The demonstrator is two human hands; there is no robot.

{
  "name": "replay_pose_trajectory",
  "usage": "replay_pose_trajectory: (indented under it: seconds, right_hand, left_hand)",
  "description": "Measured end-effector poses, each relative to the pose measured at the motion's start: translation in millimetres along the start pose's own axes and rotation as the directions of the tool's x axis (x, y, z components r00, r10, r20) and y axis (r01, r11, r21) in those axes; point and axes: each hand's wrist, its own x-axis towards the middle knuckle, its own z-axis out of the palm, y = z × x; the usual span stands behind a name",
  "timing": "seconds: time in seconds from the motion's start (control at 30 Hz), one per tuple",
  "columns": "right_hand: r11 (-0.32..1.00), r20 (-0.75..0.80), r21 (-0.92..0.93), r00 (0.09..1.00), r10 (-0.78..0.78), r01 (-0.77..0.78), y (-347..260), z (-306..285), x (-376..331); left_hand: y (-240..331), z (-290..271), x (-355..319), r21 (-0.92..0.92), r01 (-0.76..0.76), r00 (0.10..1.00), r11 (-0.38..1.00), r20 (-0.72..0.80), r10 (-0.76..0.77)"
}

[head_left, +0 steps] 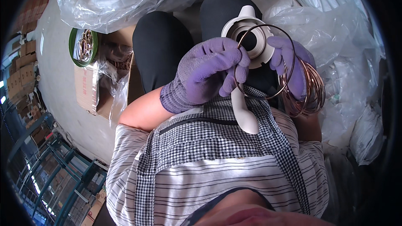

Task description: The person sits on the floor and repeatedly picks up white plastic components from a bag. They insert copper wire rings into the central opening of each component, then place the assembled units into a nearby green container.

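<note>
Pinching a thin brown wire ring (264, 98) b/w thumb & fingers of the L hand (215, 69), gloved in purple & closed on it. Wearing a bundle of copper rings (317, 94) looped round the R hand (295, 67), also gloved, w/ fingers partly curled by the rim of a white plastic part (262, 56); can't tell if gripping. For that part: b/w both hands, behind the wire ring. On a cardboard box (86, 86), far L: red print, too small to read.
</note>
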Motion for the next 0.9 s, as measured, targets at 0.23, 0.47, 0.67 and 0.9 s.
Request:
replay_pose_trajectory:
  seconds: [0.23, 0.47, 0.67, 0.9]
  right_hand:
    - [0.995, 0.039, 0.086, 0.998, 0.048, -0.051, 4, -4, 1]
    - [0.996, 0.02, -0.075, 0.999, 0.05, -0.048, -5, -5, 7]
    - [0.984, -0.02, -0.179, 1.0, -0.003, -0.001, -3, -1, 6]
    - [0.947, 0.008, -0.314, 0.998, -0.062, 0.061, -7, -2, 6]
  left_hand:
    - [2, 1, -2, -0.011, -0.044, 0.998, 0.999, -0.046, 0.044]
    - [4, -3, -2, -0.048, -0.017, 1.0, 0.999, -0.013, 0.017]
    - [5, -5, 0, -0.252, 0.037, 0.999, 0.967, 0.042, -0.027]
    - [10, -2, -1, -0.128, 0.03, 0.998, 0.991, 0.054, -0.023]
